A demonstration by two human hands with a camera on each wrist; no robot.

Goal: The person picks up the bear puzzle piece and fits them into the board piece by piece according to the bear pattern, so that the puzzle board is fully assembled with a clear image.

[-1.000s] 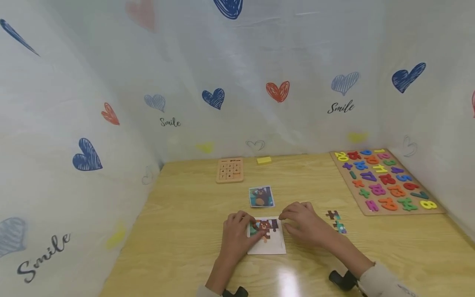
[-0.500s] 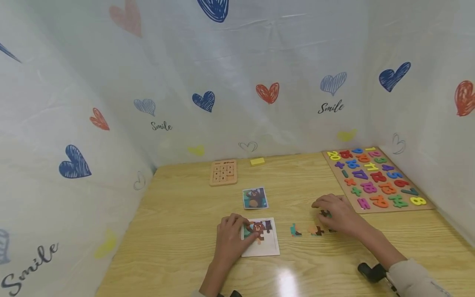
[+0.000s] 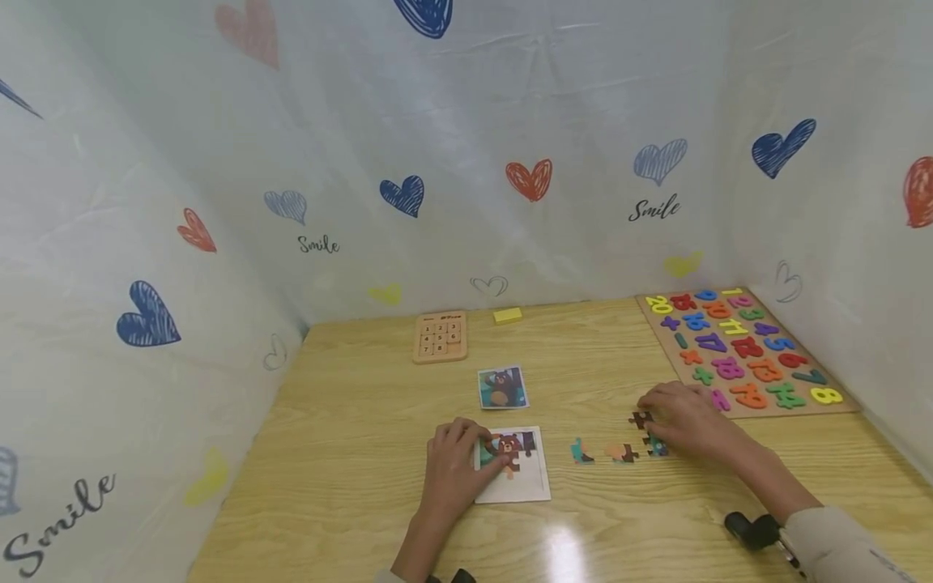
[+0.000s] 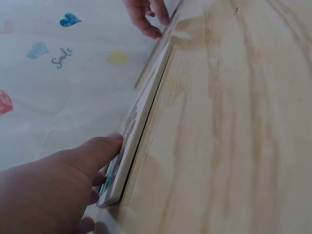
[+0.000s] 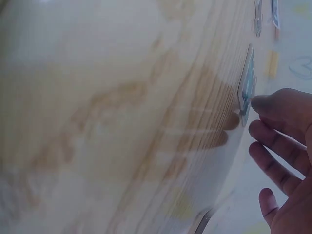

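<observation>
We see the puzzle board [image 3: 528, 483] lying flat on the counter [image 3: 364, 421], under the left hand [image 3: 455, 465]. Its outline is nearly square in the head view, so we read no clear long axis; its side edges run from near to far. The bear on it is upright, head toward the curtain [image 3: 466, 121]. In the left wrist view, the thumb lies on the board's face and the other fingers bend at its left end, gripping it.

The teal piece [image 3: 580, 451] lies just right of the board, and the peach-and-brown piece [image 3: 622, 453] beyond it has its long axis left to right, brown end rightward. Next come a dark piece [image 3: 641, 419] and a blue-green piece [image 3: 658, 446], beside the right hand [image 3: 688, 417]. That hand's fingers are spread, thumb apart from the forefinger; the thumb tip seems near a piece, but the right wrist view is too blurred for us to tell whether they touch. The bear card [image 3: 503, 388] lies beyond the board, bear upright.
</observation>
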